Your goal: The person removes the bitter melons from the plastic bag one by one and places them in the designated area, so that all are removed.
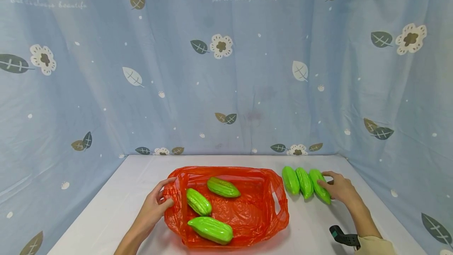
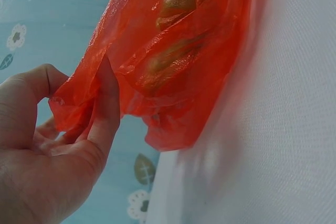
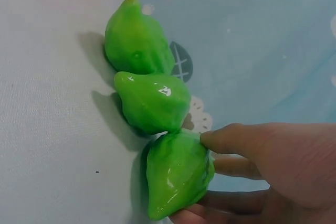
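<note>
A red plastic bag point(image 1: 247, 215) lies wide open on the white table, with three green bitter melons inside, one of them the nearest bitter melon point(image 1: 211, 230). My left hand point(image 1: 155, 204) holds the bag's left edge; in the left wrist view the thin red film lies between thumb and fingers. To the right of the bag, three more bitter melons stand side by side in a row. My right hand point(image 1: 341, 188) grips the rightmost bitter melon point(image 1: 319, 186) from its right side. In the right wrist view, thumb and fingers are around that bitter melon point(image 3: 176, 174), which touches its neighbour point(image 3: 155, 100).
The white table point(image 1: 141, 172) meets a blue patterned curtain point(image 1: 226, 89) at the back and on both sides. One bag handle with a cut-out point(image 1: 284, 204) faces the row of melons. A black strap device point(image 1: 343, 237) sits on my right wrist.
</note>
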The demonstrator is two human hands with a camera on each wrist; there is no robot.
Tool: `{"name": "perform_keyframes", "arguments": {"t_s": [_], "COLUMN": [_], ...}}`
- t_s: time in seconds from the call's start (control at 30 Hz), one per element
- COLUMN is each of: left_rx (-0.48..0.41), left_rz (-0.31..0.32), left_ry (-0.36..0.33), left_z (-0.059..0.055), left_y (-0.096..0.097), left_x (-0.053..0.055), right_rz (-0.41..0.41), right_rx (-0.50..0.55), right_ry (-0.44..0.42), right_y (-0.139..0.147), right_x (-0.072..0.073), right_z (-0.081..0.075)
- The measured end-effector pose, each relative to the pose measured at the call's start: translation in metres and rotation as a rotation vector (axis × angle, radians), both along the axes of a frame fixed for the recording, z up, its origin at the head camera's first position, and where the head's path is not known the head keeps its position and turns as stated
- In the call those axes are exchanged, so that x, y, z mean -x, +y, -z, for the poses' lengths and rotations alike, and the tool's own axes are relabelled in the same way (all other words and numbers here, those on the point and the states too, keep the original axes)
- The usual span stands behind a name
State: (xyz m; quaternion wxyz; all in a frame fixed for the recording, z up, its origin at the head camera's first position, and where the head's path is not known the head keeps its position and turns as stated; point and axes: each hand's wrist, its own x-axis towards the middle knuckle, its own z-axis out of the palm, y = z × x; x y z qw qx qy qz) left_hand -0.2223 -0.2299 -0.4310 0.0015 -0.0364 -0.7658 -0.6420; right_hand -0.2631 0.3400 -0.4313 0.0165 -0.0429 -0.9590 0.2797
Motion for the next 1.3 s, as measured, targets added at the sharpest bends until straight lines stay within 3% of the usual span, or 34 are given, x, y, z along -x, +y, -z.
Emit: {"name": "perform_keyframes", "arguments": {"t_s": [0.57,1.3], "left_rx": [0.014,0.007], "left_rz": [-0.012,0.002], "left_ry": [0.005,0.023], "left_z": [-0.001,0.001], "left_y": [0.001,0.0], "left_x": [-0.001,0.0], "right_rz": [0.01,-0.04], "right_rx": [-0.012,-0.118], "right_ry": [-0.026,0.109], "right_y": [0.001,-0.022], "right_x": [-0.002,-0.024], "right_z": [-0.004,-0.05]}}
